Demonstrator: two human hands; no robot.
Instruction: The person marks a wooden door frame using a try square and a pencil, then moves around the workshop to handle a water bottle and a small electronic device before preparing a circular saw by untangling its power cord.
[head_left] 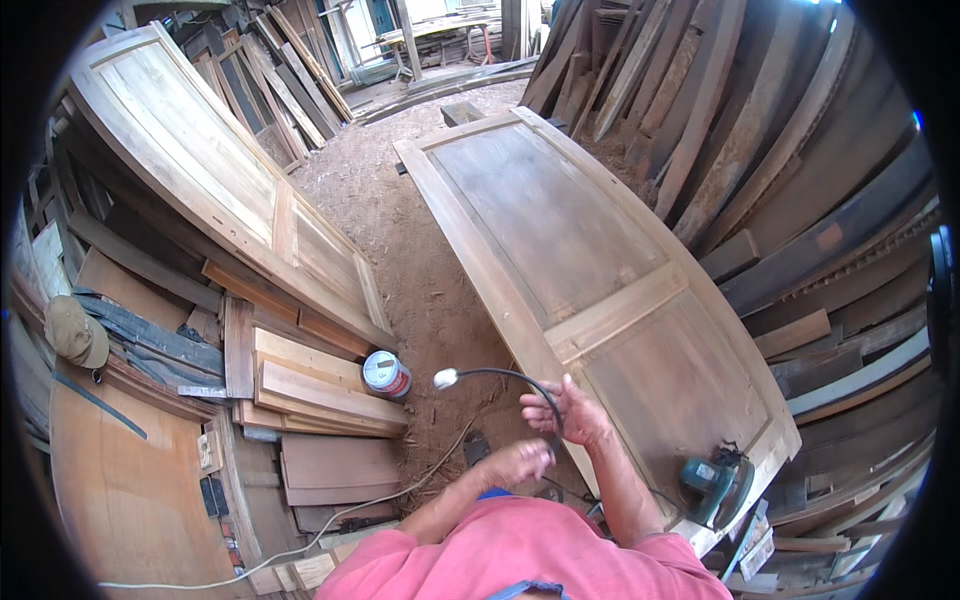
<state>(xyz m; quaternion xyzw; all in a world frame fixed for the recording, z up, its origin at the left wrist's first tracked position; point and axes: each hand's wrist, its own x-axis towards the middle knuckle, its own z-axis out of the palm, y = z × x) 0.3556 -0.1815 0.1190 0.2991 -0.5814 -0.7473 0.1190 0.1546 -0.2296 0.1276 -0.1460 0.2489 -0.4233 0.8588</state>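
Note:
My right hand (570,410) grips a black power cord (505,374) that loops out to a white plug (445,378) hanging over the dirt floor. Just below it, my left hand (520,462) is closed on the same cord. Both hands are at the near left edge of a large wooden panel door (590,260) lying flat in front of me. A green electric sander (715,485) rests on the door's near right corner, its cord running toward my hands.
A second panel door (200,170) leans on stacked boards at the left. A small round can (385,374) sits by cut planks (320,390). A pale cable (330,520) trails across the sawdust floor. Timber stacks line the right side; a cap (75,332) lies at far left.

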